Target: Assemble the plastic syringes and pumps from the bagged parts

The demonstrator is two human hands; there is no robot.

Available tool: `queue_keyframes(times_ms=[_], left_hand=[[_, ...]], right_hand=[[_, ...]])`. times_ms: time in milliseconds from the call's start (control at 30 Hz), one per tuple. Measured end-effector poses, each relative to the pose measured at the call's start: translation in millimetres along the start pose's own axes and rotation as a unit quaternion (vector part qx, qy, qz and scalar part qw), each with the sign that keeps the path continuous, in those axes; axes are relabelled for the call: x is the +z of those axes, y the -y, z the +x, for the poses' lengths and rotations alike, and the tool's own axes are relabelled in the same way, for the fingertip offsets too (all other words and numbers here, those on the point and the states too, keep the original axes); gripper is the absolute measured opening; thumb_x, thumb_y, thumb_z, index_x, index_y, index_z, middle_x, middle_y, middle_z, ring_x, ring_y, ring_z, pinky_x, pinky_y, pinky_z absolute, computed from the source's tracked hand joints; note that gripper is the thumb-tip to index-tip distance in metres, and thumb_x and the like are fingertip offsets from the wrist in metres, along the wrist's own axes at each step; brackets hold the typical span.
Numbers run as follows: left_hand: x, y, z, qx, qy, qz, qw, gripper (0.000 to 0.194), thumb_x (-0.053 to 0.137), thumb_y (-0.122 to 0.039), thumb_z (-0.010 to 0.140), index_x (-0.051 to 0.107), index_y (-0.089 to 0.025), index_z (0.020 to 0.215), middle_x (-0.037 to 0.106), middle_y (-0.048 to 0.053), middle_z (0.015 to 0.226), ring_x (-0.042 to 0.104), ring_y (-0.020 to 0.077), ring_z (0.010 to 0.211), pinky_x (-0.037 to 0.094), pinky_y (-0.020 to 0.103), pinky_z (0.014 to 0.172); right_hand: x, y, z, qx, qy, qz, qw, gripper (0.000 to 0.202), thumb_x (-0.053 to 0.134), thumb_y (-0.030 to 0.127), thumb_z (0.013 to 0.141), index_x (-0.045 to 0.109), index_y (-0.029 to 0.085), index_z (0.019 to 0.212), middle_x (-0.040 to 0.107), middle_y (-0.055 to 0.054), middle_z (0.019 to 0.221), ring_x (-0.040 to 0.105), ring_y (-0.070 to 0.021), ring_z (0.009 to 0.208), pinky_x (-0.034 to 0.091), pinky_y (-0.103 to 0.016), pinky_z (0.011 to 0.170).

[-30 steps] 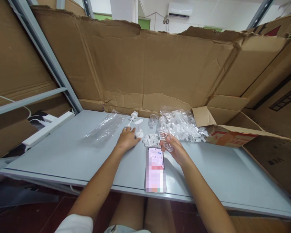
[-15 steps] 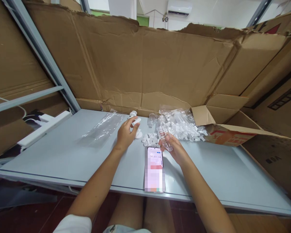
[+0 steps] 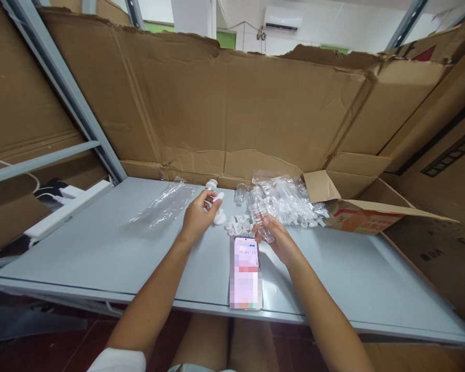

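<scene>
My left hand (image 3: 202,212) pinches a white round lid (image 3: 219,197) between thumb and fingers, above the left-middle of the table. Just below that lid, more white lids (image 3: 219,217) lie on the surface, and another small white stack (image 3: 211,184) stands behind my fingers. My right hand (image 3: 276,236) is closed around a clear ribbed plastic bottle (image 3: 262,222), which it holds tilted. Between the hands lies a pile of small white caps (image 3: 239,226). A second clear container (image 3: 241,194) stands behind the pile.
A phone (image 3: 246,279) showing a timer lies near the front edge. Flat clear plastic (image 3: 163,206) is at left, and a bag of white parts (image 3: 290,201) at back right beside an open carton (image 3: 356,219). Cardboard (image 3: 225,98) walls the back; a power strip (image 3: 67,212) sits left.
The lid in my left hand has turned to a steeper angle. My right hand keeps the bottle in about the same place. The camera view has shifted slightly.
</scene>
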State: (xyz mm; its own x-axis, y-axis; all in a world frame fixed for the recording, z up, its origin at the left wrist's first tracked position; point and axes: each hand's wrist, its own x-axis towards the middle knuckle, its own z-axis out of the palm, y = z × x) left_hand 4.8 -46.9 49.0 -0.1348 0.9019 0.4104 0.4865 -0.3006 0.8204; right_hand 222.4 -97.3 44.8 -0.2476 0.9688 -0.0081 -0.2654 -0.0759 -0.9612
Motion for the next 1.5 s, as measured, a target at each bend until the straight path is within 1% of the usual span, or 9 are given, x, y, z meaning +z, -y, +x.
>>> queue_keyframes(times_ms=[100, 233, 333, 500, 667, 833, 1033, 1267, 1500], left_hand=[[-3.4, -2.0, 1.9, -0.007, 0.016, 0.012, 1.0, 0.027, 0.048, -0.04, 0.076, 0.056, -0.023, 0.096, 0.058, 0.0, 0.081, 0.051, 0.0119, 0.064, 0.039, 0.024, 0.061], [-16.0, -6.6, 3.6, -0.009, 0.088, 0.069, 0.994, 0.035, 0.043, -0.038, 0.079, 0.056, -0.024, 0.107, 0.061, 0.001, 0.081, 0.052, 0.0133, 0.066, 0.04, 0.025, 0.063], [-26.7, -8.9, 2.4, 0.008, 0.131, 0.088, 0.987, 0.032, 0.041, -0.038, 0.08, 0.06, -0.023, 0.102, 0.063, 0.001, 0.086, 0.053, 0.0141, 0.067, 0.039, 0.025, 0.062], [-33.6, -2.6, 1.8, 0.038, 0.15, 0.121, 0.981, 0.029, 0.041, -0.036, 0.081, 0.059, -0.025, 0.1, 0.062, -0.002, 0.084, 0.05, 0.0119, 0.062, 0.039, 0.024, 0.059], [-21.2, 16.8, 3.6, 0.078, 0.191, 0.192, 0.96, 0.025, 0.04, -0.03, 0.081, 0.06, -0.025, 0.094, 0.063, -0.001, 0.092, 0.055, 0.0149, 0.077, 0.04, 0.024, 0.066], [-6.4, 35.1, 2.2, 0.129, 0.223, 0.304, 0.917, 0.024, 0.04, -0.02, 0.08, 0.06, -0.024, 0.093, 0.064, 0.002, 0.093, 0.056, 0.019, 0.089, 0.04, 0.027, 0.073], [4.9, 43.2, 6.5, 0.162, 0.205, 0.386, 0.885, 0.022, 0.041, -0.021, 0.081, 0.06, -0.023, 0.092, 0.064, 0.004, 0.087, 0.055, 0.0222, 0.087, 0.039, 0.033, 0.076], [25.5, 36.7, 25.4, 0.113, 0.172, 0.4, 0.893, 0.024, 0.043, -0.034, 0.082, 0.06, -0.019, 0.09, 0.058, 0.009, 0.096, 0.052, 0.024, 0.095, 0.037, 0.036, 0.083], [49.8, 44.0, 48.2, 0.068, 0.206, 0.4, 0.89, 0.032, 0.041, -0.011, 0.078, 0.055, -0.017, 0.105, 0.054, 0.011, 0.109, 0.056, 0.0238, 0.095, 0.041, 0.033, 0.08]], right_hand=[[-0.3, 1.0, -0.8, -0.001, 0.0, -0.002, 1.0, 0.032, 0.057, 0.043, 0.077, 0.053, 0.019, 0.097, 0.062, -0.002, 0.073, 0.053, -0.0119, 0.055, 0.038, -0.027, 0.059], [0.4, 3.0, -1.1, 0.005, -0.001, -0.004, 1.0, 0.033, 0.058, 0.044, 0.075, 0.054, 0.019, 0.095, 0.062, -0.002, 0.073, 0.053, -0.0123, 0.054, 0.037, -0.028, 0.058], [1.3, 3.6, -0.7, 0.004, -0.003, -0.005, 1.0, 0.034, 0.059, 0.046, 0.073, 0.055, 0.019, 0.093, 0.062, -0.002, 0.072, 0.053, -0.013, 0.054, 0.037, -0.028, 0.057], [1.5, 2.2, -0.2, 0.003, -0.005, -0.008, 1.0, 0.033, 0.06, 0.046, 0.073, 0.056, 0.019, 0.091, 0.062, -0.002, 0.071, 0.052, -0.0122, 0.052, 0.037, -0.028, 0.057], [-0.9, -0.5, -0.3, 0.0, 0.011, 0.011, 1.0, 0.029, 0.057, 0.043, 0.077, 0.055, 0.019, 0.093, 0.063, -0.002, 0.074, 0.053, -0.0119, 0.055, 0.037, -0.027, 0.059], [-1.8, -1.2, 0.3, 0.004, 0.014, 0.017, 1.0, 0.029, 0.056, 0.044, 0.077, 0.054, 0.019, 0.094, 0.062, -0.001, 0.073, 0.053, -0.0117, 0.055, 0.038, -0.027, 0.059], [-0.6, -1.0, 0.0, 0.007, 0.005, 0.008, 1.0, 0.03, 0.057, 0.045, 0.075, 0.055, 0.019, 0.092, 0.063, -0.001, 0.073, 0.053, -0.0117, 0.054, 0.038, -0.027, 0.058], [1.7, 3.0, -1.6, 0.007, 0.008, 0.003, 1.0, 0.03, 0.058, 0.045, 0.075, 0.055, 0.019, 0.09, 0.062, -0.002, 0.073, 0.053, -0.0119, 0.054, 0.037, -0.027, 0.057], [5.0, 5.6, -2.6, 0.004, -0.015, 0.006, 1.0, 0.031, 0.06, 0.045, 0.072, 0.055, 0.019, 0.087, 0.062, -0.001, 0.07, 0.052, -0.0113, 0.052, 0.037, -0.026, 0.056]])
